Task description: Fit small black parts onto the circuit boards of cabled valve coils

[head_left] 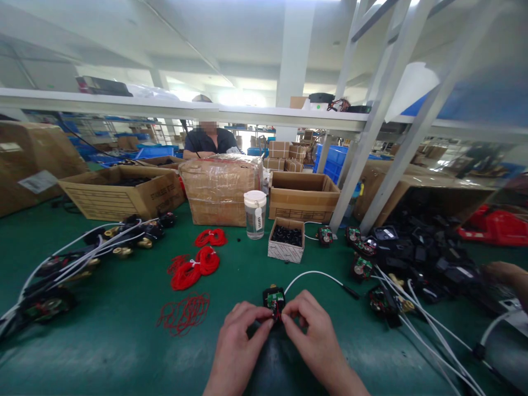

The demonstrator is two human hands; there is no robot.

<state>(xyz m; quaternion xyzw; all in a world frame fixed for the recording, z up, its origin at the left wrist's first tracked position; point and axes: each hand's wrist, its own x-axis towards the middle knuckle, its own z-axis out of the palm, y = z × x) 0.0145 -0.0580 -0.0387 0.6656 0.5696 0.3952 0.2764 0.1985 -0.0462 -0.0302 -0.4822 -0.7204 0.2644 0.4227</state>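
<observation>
A small black unit with a green circuit board (274, 301) sits on the green table top (124, 341) right in front of me, a white cable (317, 275) running off to its right. My left hand (241, 338) pinches the unit from the left with thumb and fingers closed on it. My right hand (311, 327) pinches it from the right, fingers pressed at red wire on the board. Loose red wire loops (183, 313) lie to the left, with tied red wire bundles (193, 269) beyond them.
Finished units with white cables (94, 247) lie at left; more black units (412, 258) pile at right. A small box of black parts (286, 240), a clear jar (254, 214) and cardboard boxes (303, 197) stand behind. A person sits across; another person's hand (509, 275) shows at far right.
</observation>
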